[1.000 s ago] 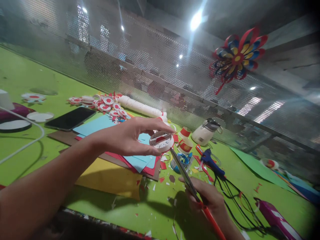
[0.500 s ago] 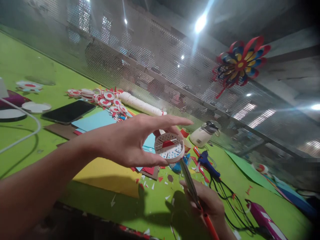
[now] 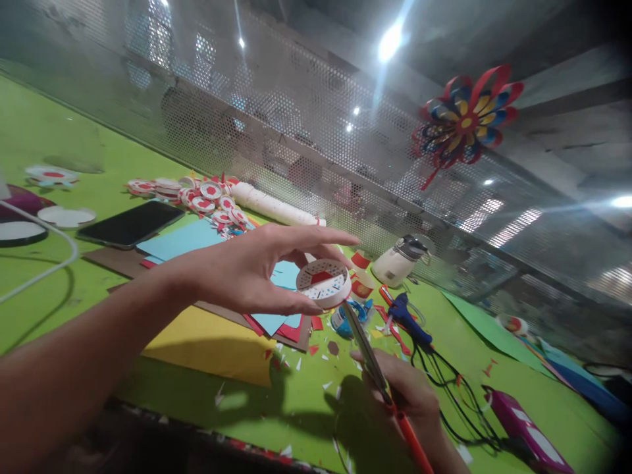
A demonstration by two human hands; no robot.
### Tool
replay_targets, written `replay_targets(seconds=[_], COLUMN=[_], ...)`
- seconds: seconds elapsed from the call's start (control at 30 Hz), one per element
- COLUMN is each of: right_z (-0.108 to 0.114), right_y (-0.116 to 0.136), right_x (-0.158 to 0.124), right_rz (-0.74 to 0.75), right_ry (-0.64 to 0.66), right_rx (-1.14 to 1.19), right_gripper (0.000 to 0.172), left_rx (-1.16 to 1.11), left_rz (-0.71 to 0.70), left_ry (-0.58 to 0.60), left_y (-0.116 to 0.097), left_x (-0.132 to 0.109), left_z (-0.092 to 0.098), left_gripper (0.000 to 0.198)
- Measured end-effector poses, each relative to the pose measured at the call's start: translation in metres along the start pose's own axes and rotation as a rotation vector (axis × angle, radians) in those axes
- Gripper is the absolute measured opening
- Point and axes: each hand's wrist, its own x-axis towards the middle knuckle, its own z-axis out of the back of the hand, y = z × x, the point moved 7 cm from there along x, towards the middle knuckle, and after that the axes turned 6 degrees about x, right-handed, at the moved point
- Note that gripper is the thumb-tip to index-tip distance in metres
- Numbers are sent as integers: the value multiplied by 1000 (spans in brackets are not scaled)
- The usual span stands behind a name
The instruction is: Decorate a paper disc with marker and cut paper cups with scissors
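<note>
1. Currently pinching a round white-and-red paper disc (image 3: pixel 323 283) by its rim, between thumb and fingertips of the left hand (image 3: pixel 247 276), raised well above the green table (image 3: pixel 59 125).
2. Gripping orange-handled scissors (image 3: pixel 368 352) in the right hand (image 3: pixel 405 395), fingers wrapped tight round the handle, with blades angled upward and tips just under the disc's near edge. Possibly touching it, but hard to say from this angle, and likewise whether the blades are parted.
3. Judging by the back of the table, a good share done already: a heap of finished discs (image 3: pixel 207 197) of the same white-and-red kind, just beside a long white roll (image 3: pixel 274 207), well apart from both hands.
4. Seemingly mid-trim on the one held: small paper scraps (image 3: pixel 301 362) scattered on the table below it.
5. Apparently more left to cut, going by a whole yellow sheet (image 3: pixel 212 345) and blue sheets (image 3: pixel 180 240) lying under the left forearm.
6. Also near: blue glue gun (image 3: pixel 409 319) with its cable, white jar (image 3: pixel 397 263), dark phone (image 3: pixel 131 224).
</note>
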Motion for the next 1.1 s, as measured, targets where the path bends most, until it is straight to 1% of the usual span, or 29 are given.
replay_targets(seconds=[0.13, 0.23, 0.33, 0.43, 0.6, 0.77, 0.83, 0.97, 1.1], right_z=[1, -1, -1, -2, -6, -7, -7, -12, -10], right_y=[0, -6, -9, -9, -12, -19, -24, -28, -29], right_x=[-3, -10, -14, -13, -8, -14, -16, -19, -20], right_rz=[24, -26, -57, -39, -52, -47, -60, -49, -112], right_ry=[9, 29, 9, 11, 87, 67, 65, 154, 68], right_rx=[-25, -7, -3, 0, 26, 38, 45, 89, 51], right_gripper=[23, 27, 29, 33, 38, 40, 40, 34, 29], left_rx=[-46, -62, -70, -92, -108, -135, -138, -159, -161], left_rz=[9, 23, 46, 58, 113, 122, 134, 145, 141], left_ry=[8, 4, -5, 0, 8, 15, 19, 21, 11], left_y=[3, 5, 6, 8, 17, 19, 20, 21, 22], left_x=[1, 2, 3, 3, 2, 2, 2, 3, 3], left_z=[0, -1, -1, -3, -5, -6, -7, -9, -9], left_gripper=[66, 66, 65, 63, 64, 64, 63, 64, 63])
